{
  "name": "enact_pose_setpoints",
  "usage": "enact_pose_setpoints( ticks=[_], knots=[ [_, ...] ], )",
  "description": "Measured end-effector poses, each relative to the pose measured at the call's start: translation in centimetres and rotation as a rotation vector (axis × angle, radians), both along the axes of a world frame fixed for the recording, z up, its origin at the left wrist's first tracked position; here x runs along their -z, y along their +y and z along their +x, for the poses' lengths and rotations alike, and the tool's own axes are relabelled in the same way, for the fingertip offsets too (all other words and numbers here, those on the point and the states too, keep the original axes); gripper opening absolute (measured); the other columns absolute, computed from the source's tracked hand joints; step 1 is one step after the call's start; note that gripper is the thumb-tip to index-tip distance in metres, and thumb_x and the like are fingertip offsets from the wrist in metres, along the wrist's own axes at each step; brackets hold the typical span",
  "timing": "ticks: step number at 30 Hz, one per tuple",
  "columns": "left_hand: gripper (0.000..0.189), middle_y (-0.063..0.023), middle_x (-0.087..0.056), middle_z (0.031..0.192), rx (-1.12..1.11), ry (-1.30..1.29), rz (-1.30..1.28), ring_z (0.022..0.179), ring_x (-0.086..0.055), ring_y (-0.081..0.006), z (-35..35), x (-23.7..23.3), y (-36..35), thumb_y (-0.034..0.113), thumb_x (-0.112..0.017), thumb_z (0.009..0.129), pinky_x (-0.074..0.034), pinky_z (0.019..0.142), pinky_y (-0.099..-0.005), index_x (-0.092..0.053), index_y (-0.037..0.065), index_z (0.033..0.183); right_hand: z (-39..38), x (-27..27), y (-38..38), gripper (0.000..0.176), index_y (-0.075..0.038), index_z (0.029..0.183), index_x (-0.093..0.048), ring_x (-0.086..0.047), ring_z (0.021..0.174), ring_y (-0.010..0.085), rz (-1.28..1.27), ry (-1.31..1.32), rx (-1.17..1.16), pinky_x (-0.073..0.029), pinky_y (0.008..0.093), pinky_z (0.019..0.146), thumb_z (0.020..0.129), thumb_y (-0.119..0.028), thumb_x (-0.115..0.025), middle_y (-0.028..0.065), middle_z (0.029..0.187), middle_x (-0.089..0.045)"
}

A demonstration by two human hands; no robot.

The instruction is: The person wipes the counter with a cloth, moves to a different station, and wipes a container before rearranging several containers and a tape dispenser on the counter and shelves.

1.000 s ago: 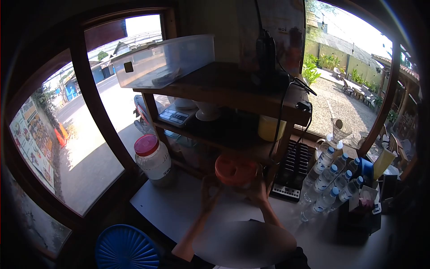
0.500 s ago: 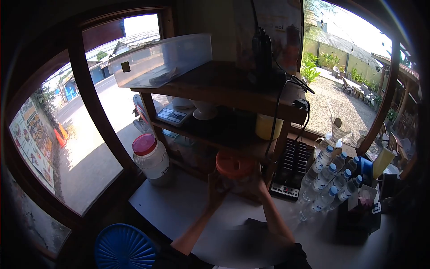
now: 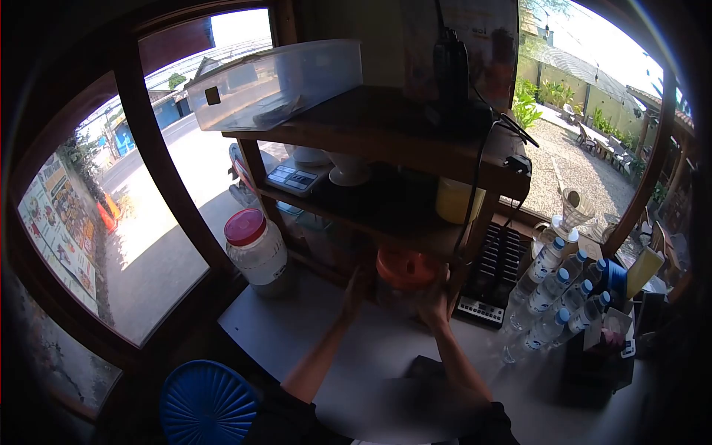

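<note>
A clear jar with an orange-red lid stands at the front of the wooden shelf's lowest level, just above the white tabletop. My right hand wraps round the jar's right side, below the lid. To the left of the jar is my left hand, its fingers stretched upward with a small gap between them and the jar. Shadow hides part of the jar's body and the fingertips.
A large jar with a red lid stands left on the table. The wooden shelf holds a scale and a clear bin. Several water bottles and a black keypad device are at right. A blue stool is lower left.
My left hand has come off the jar's left side and now sits apart from it. My right hand stays on the jar. The whole view has shifted slightly.
</note>
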State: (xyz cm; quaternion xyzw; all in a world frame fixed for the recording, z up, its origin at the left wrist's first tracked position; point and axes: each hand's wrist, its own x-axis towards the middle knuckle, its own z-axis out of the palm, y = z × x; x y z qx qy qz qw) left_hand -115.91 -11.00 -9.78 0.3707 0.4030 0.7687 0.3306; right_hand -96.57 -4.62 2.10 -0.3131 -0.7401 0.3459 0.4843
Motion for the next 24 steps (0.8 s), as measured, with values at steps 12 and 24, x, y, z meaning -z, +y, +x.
enact_pose_setpoints(
  ticks=[12, 24],
  knots=[
    [0.050, -0.0068, -0.061, 0.123, 0.372, 0.083, -0.075, 0.112, -0.058, -0.0162, -5.5, 12.6, 11.5, 0.026, -0.065, 0.091, -0.052, 0.090, -0.0320, -0.049, 0.006, 0.134, 1.4, 0.7, -0.8, 0.107, -0.011, 0.134, -0.031, -0.046, 0.121, 0.0359, -0.022, 0.005, -0.128, -0.042, 0.0466, 0.100, 0.048, -0.015, -0.094, 0.0183, 0.128, -0.041],
    [0.042, -0.0090, -0.057, 0.126, 0.008, 0.405, 0.093, 0.111, -0.057, -0.0170, -2.5, 4.7, 6.2, 0.032, -0.040, 0.104, -0.050, 0.089, -0.0325, -0.046, 0.006, 0.136, 0.5, 1.7, 0.7, 0.111, -0.010, 0.139, -0.025, -0.046, 0.121, 0.0360, 0.005, 0.057, -0.128, -0.042, 0.0446, 0.103, 0.052, -0.020, -0.093, 0.0185, 0.132, -0.037]
  ],
)
